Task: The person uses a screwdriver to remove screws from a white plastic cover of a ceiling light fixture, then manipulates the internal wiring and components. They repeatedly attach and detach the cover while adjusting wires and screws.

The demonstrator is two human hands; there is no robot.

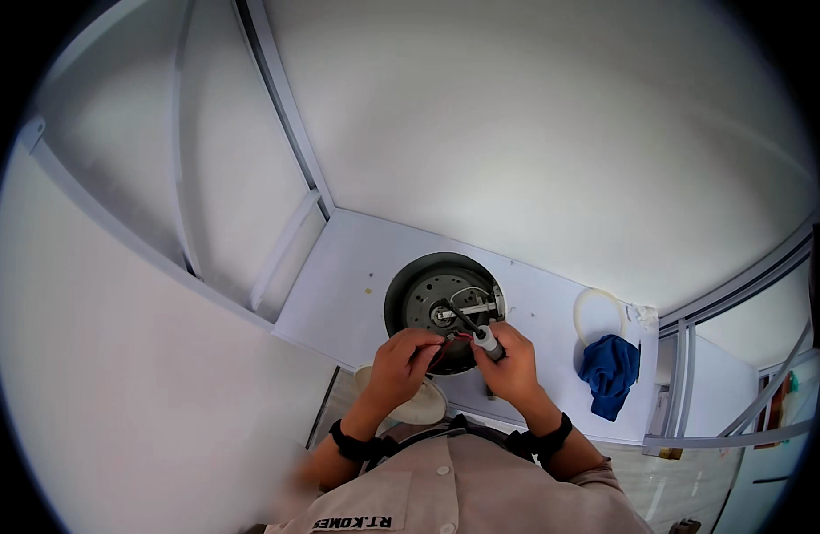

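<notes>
A round, dark grey metal housing lies with its hollow side up on the white table, below and between my hands. Inside it show a pale metal bar, a light wire and a perforated base. At its near edge my left hand is closed in a pinch on a thin red wire. My right hand is closed around a grey cylindrical handle, from which a dark shaft or lead runs into the housing. Red wire also shows beside the right fingertips; what it joins is too small to tell.
A cream round dish or lid sits near my left forearm, partly hidden by it. To the right are a blue cloth, a cream ring and crumpled white material. White panels and metal frame bars enclose the white table.
</notes>
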